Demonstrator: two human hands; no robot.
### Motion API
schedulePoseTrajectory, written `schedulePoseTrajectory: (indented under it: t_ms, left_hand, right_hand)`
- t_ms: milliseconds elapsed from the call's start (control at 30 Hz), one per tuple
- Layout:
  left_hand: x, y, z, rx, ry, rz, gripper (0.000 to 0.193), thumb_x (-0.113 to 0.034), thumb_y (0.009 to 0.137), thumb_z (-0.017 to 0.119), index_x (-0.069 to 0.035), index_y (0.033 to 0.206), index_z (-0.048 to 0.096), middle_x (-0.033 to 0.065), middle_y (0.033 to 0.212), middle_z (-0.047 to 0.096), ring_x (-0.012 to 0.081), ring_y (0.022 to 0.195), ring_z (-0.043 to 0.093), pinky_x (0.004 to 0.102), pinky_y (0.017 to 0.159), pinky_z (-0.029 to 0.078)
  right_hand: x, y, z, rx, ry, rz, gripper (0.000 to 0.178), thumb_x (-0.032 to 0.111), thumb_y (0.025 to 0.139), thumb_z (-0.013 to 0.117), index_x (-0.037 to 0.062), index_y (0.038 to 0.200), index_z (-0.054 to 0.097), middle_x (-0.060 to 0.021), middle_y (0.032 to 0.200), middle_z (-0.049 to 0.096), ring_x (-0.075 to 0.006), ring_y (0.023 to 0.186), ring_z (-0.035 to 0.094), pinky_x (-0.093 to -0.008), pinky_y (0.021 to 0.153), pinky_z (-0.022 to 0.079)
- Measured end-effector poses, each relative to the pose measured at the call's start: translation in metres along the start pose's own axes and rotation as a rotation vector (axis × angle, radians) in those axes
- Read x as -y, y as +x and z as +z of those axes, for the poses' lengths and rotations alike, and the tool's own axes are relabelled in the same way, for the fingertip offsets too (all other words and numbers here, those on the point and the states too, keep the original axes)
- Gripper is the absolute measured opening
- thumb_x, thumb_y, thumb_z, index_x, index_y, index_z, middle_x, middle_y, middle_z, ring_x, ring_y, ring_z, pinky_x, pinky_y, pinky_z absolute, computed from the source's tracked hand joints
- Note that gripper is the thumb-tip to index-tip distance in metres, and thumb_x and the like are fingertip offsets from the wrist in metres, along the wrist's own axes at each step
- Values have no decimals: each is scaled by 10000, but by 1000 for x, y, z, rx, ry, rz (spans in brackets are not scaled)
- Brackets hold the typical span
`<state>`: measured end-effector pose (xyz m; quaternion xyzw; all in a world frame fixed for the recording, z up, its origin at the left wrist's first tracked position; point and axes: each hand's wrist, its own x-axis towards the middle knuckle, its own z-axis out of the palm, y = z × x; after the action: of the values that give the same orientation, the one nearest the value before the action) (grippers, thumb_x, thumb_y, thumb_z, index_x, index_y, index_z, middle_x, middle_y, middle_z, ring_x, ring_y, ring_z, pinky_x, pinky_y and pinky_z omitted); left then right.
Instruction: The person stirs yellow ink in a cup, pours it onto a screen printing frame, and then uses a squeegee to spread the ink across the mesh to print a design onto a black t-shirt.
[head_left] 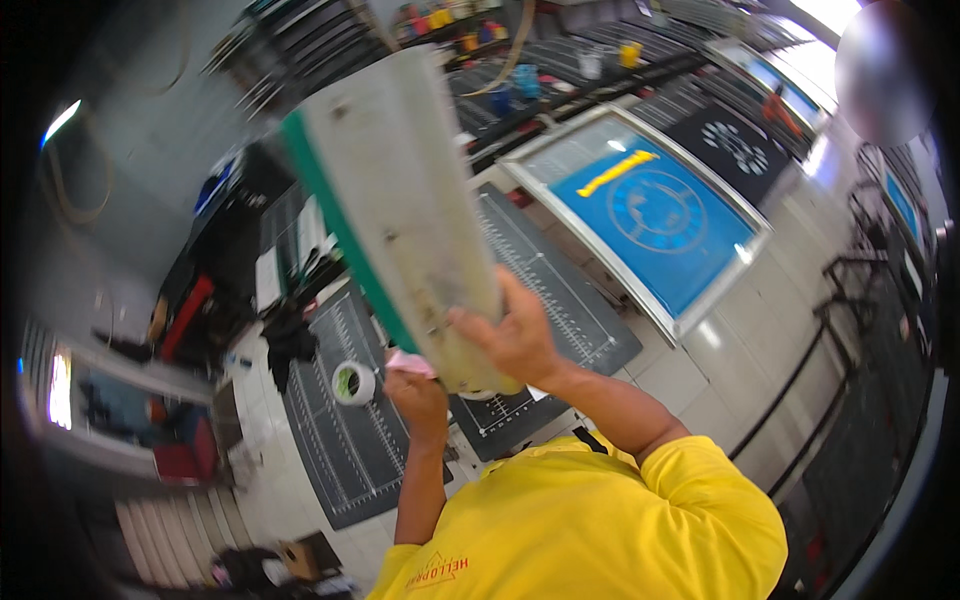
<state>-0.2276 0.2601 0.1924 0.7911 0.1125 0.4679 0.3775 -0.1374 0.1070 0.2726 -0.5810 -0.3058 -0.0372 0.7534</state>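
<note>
Green-edged, stained whitish squeegee (pixel 400 200): right hand (pixel 518 340) clamps it, left hand (pixel 416 398) clenches pink cloth (pixel 412 364). Tape roll (pixel 366 381) lies near the right edge of a gridded board (pixel 345 460); floor tiles (pixel 675 380) surround.

Lettering (pixel 438 571) (red) on yellow shirt (pixel 620 520)

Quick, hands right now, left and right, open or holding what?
Left hand: closed on a pink cloth, at the squeegee's green edge.
Right hand: closed on the squeegee, thumb across its face.
</note>
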Motion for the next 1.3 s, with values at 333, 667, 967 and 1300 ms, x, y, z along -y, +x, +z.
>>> schedulePoseTrajectory:
  t_ms: [333, 667, 967, 1300]
  left_hand:
    - [18, -72, -19, 250, 173, -53, 98, -31, 907, 466, -16, 895, 562, 210, 722, 573, 417, 672, 587, 440, 599, 465]
    - [-38, -13, -26, 51, -196, 384, 624, 9, 811, 634, 1, 1392, 406, 201, 1182, 546, 352, 1037, 553, 452, 928, 439]
    - [-52, 3, -27, 94, -229, 373, 443, 1, 827, 693, -6, 1212, 475, 181, 1135, 560, 281, 866, 606, 370, 803, 504]
    - [-61, 35, -53, 461, -100, -195, 214, -164, 985, 542, -1, 1063, 427, 194, 819, 611, 347, 808, 671, 404, 714, 504]
  right_hand:
    - [-12, 52, -15, -197, 284, 93, 357, 136, 907, 667, -46, 1196, 562, -123, 1074, 667, -178, 926, 656, -326, 852, 536]
    - [-57, 32, -20, -76, 999, 648, 475, 305, 974, 541, 7, 1340, 490, -171, 1231, 628, -298, 1081, 641, -433, 963, 525]
    - [-77, 4, -8, -24, 1011, 828, 457, 313, 992, 531, 3, 1326, 488, -182, 1198, 629, -300, 1055, 648, -440, 943, 533]
    - [-87, -28, -3, 71, 717, 772, 451, 221, 931, 567, -47, 1289, 513, -174, 1177, 640, -260, 1005, 672, -398, 915, 546]
